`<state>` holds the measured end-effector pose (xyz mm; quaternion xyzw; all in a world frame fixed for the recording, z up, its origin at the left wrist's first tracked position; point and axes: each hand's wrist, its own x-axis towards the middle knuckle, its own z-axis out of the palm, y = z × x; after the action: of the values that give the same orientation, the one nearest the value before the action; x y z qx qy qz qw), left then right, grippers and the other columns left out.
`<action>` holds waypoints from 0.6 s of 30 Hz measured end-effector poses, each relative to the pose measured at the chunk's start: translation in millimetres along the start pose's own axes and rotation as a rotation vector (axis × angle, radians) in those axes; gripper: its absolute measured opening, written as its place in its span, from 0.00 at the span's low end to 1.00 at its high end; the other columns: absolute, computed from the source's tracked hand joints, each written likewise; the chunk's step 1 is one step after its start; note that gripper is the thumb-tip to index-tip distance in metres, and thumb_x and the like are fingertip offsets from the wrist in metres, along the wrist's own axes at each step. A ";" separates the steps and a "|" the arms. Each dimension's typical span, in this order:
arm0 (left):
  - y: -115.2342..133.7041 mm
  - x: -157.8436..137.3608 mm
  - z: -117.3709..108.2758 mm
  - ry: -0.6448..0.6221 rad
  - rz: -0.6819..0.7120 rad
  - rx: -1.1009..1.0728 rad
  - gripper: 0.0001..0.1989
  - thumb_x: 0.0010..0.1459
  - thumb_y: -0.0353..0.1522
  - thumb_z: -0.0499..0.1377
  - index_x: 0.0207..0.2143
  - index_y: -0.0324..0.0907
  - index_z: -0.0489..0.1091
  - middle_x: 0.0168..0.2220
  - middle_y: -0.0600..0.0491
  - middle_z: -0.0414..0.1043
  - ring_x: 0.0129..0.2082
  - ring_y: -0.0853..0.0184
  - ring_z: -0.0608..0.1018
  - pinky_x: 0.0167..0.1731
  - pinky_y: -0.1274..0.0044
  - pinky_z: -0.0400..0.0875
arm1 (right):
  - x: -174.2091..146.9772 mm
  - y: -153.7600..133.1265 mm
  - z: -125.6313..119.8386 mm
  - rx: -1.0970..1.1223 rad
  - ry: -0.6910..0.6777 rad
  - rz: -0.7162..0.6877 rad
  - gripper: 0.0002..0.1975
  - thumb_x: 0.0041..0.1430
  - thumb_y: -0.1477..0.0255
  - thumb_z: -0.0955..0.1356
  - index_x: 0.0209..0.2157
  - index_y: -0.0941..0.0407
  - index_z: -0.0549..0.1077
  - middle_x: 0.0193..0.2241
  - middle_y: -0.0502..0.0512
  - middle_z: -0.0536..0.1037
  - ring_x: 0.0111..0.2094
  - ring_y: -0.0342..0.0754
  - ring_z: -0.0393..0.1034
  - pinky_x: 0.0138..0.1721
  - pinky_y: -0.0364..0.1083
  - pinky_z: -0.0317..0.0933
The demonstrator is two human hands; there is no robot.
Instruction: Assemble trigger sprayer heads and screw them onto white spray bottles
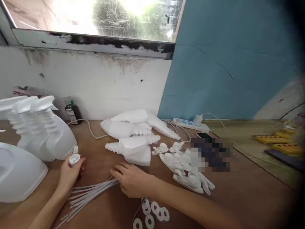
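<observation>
My left hand (70, 171) is closed around a white spray-trigger head, whose round white collar (74, 159) faces up between the fingers. My right hand (133, 179) lies palm down at the right ends of a bundle of thin white plastic tubes (90, 194). Its fingers are bent and slightly apart, touching the tube ends; the thumb is mostly hidden. Below this hand lie several flat white rings (149, 220). To its right is a pile of white spray-trigger heads (177, 159). White plastic bottles or trigger covers (134, 144) are stacked just beyond it.
White spray bottles (57, 136) stand at the left, with a large white container (16, 173) in front. A dark bottle (73, 113) is by the wall. A power strip (190, 124), cables and a phone (203, 135) lie at the back right, near a blurred patch.
</observation>
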<state>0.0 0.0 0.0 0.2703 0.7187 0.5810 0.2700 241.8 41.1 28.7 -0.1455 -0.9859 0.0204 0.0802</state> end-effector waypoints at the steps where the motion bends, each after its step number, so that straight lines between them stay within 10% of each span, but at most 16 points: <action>1: -0.2 0.1 1.2 0.002 -0.006 -0.013 0.18 0.37 0.40 0.62 0.31 0.43 0.63 0.15 0.61 0.60 0.15 0.71 0.65 0.11 0.83 0.60 | -2.7 0.5 -0.2 -0.008 -0.013 0.007 0.26 0.52 0.74 0.63 0.53 0.64 0.59 0.44 0.65 0.69 0.47 0.54 0.62 0.43 0.49 0.60; 12: 30.2 -42.0 12.0 -0.042 0.352 -0.045 0.14 0.44 0.39 0.61 0.30 0.42 0.62 0.34 0.55 0.67 0.19 0.75 0.65 0.18 0.82 0.62 | -28.5 3.6 -27.8 0.082 0.073 0.050 0.20 0.55 0.77 0.61 0.51 0.62 0.61 0.44 0.61 0.69 0.44 0.52 0.62 0.46 0.49 0.60; 18: 20.8 -114.4 49.5 -0.624 0.463 -0.024 0.07 0.51 0.32 0.56 0.26 0.41 0.60 0.32 0.53 0.66 0.31 0.69 0.70 0.32 0.78 0.64 | -98.9 3.6 -15.5 0.289 0.256 0.244 0.19 0.50 0.86 0.58 0.43 0.58 0.66 0.39 0.58 0.70 0.42 0.50 0.62 0.43 0.50 0.62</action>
<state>117.3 -42.5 20.0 0.5860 0.5150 0.5248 0.3405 338.8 16.1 28.7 -0.2519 -0.9297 0.1521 0.2217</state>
